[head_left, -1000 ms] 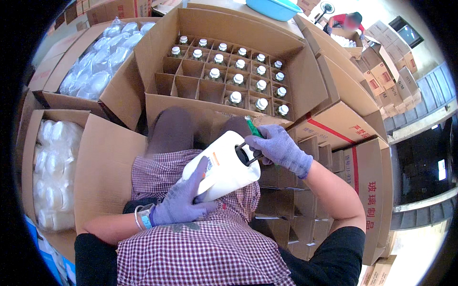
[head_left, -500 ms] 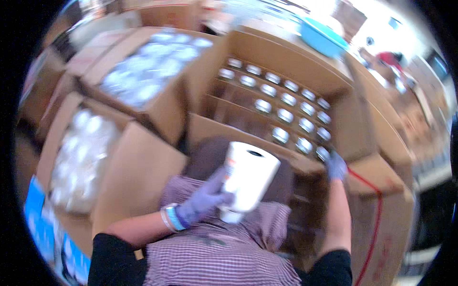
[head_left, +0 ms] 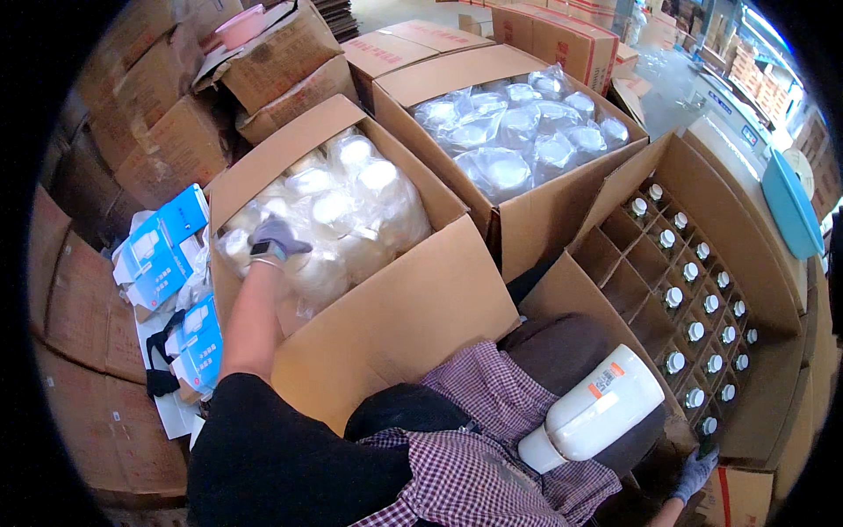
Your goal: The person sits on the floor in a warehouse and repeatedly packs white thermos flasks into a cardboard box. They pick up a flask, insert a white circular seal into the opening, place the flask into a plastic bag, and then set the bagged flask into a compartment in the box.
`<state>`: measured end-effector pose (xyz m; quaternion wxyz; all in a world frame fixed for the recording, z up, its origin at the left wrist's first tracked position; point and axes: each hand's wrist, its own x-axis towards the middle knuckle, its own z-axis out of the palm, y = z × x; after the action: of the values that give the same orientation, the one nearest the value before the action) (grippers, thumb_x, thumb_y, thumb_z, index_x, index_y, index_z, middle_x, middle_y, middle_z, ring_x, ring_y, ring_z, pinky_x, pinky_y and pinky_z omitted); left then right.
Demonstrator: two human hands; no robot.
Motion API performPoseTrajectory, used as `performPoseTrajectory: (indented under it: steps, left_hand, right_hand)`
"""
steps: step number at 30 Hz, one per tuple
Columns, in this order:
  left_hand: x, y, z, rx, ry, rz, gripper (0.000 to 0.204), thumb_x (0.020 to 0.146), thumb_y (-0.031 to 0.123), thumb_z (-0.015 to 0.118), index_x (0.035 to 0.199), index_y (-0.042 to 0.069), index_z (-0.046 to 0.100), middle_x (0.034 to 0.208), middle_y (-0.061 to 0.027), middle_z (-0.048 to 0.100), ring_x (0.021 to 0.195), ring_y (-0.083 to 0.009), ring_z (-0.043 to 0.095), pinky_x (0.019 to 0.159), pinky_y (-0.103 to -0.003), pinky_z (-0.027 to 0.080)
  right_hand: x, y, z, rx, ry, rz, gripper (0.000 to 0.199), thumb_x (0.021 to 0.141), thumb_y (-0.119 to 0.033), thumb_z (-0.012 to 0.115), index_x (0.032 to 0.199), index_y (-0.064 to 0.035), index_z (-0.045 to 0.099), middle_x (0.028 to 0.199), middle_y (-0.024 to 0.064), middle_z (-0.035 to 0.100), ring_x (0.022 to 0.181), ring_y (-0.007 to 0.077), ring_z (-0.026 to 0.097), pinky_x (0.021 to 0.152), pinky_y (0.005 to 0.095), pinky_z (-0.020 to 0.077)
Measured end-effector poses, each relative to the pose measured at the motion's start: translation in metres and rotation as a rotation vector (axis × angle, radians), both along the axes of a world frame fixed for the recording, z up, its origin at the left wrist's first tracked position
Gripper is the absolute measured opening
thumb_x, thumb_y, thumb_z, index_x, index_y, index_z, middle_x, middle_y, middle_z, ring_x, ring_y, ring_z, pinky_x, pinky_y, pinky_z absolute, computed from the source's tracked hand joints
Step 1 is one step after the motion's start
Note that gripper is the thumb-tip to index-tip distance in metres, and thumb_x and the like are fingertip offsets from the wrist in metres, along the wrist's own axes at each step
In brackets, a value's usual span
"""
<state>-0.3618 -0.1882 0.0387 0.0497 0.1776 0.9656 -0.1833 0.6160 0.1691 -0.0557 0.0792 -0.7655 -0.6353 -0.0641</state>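
Bottles (head_left: 351, 202), white, plastic-bagged in carton (head_left: 413, 299); left hand (head_left: 274, 237) grip together on bag.

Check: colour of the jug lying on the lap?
White jug, with a small orange-edged label; head view.

Left hand (head_left: 277, 237) off white bottle (head_left: 593, 406), into bagged-bottle box (head_left: 369, 299) (bottle now lap-laid).
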Motion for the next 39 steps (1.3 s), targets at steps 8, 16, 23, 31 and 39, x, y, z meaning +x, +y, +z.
performPoseTrajectory:
  steps: [8, 16, 23, 31, 39]
  left_hand:
    - [0.034, 0.021, 0.142, 0.362, -0.68, -0.346, 0.046, 0.08, 0.048, 0.075, 0.087, 0.003, 0.074, 0.09, -0.0115, 0.075, 0.083, -0.022, 0.071, 0.073, -0.033, 0.054]
    - [0.11, 0.132, 0.171, 2.109, -1.592, -1.195, 0.042, 0.1, 0.045, 0.053, 0.121, 0.011, 0.064, 0.124, -0.0061, 0.062, 0.119, -0.0239, 0.054, 0.106, -0.047, 0.041]
    - [0.38, 0.309, 0.22, 1.917, -2.997, -0.879, 0.028, 0.101, 0.038, 0.057, 0.124, 0.029, 0.071, 0.143, 0.0017, 0.06, 0.143, -0.0308, 0.042, 0.121, -0.065, 0.019]
    - [0.448, 0.356, 0.193, 1.51, -2.853, -0.936, 0.043, 0.104, 0.033, 0.047, 0.137, 0.009, 0.058, 0.141, -0.0113, 0.059, 0.139, -0.033, 0.046, 0.122, -0.059, 0.023]
    - [0.377, 0.345, 0.144, 1.337, -0.45, -1.515, 0.076, 0.069, 0.028, 0.089, 0.132, -0.001, 0.057, 0.119, -0.0157, 0.064, 0.11, -0.0295, 0.062, 0.098, -0.041, 0.049]
  right_hand:
    - [-0.02, -0.022, 0.056, 0.042, 0.368, 0.28, 0.045, 0.098, -0.018, 0.063, 0.137, 0.0023, 0.053, 0.132, 0.021, 0.059, 0.119, 0.0324, 0.06, 0.104, 0.0401, 0.0456]
    - [-0.273, -0.088, 0.181, 0.108, 1.028, 0.707, 0.045, 0.091, -0.002, 0.061, 0.136, -0.0019, 0.056, 0.129, 0.0097, 0.061, 0.114, 0.0199, 0.06, 0.099, 0.034, 0.0496]
    - [-0.401, -0.105, 0.177, 0.75, 0.579, 1.13, 0.092, 0.075, -0.071, 0.072, 0.148, -0.0203, 0.046, 0.155, 0.0218, 0.032, 0.144, 0.046, 0.028, 0.117, 0.0659, 0.0181]
    - [-0.425, 0.006, 0.169, 0.261, 1.746, 0.804, 0.031, 0.092, -0.019, 0.071, 0.118, -0.0046, 0.063, 0.098, 0.0058, 0.066, 0.09, 0.0146, 0.06, 0.081, 0.0302, 0.0496]
    - [-0.347, 0.03, 0.197, 0.074, 1.653, 0.768, 0.024, 0.092, -0.012, 0.068, 0.113, 0.0007, 0.066, 0.086, -0.0013, 0.065, 0.077, 0.0058, 0.057, 0.07, 0.023, 0.0489]
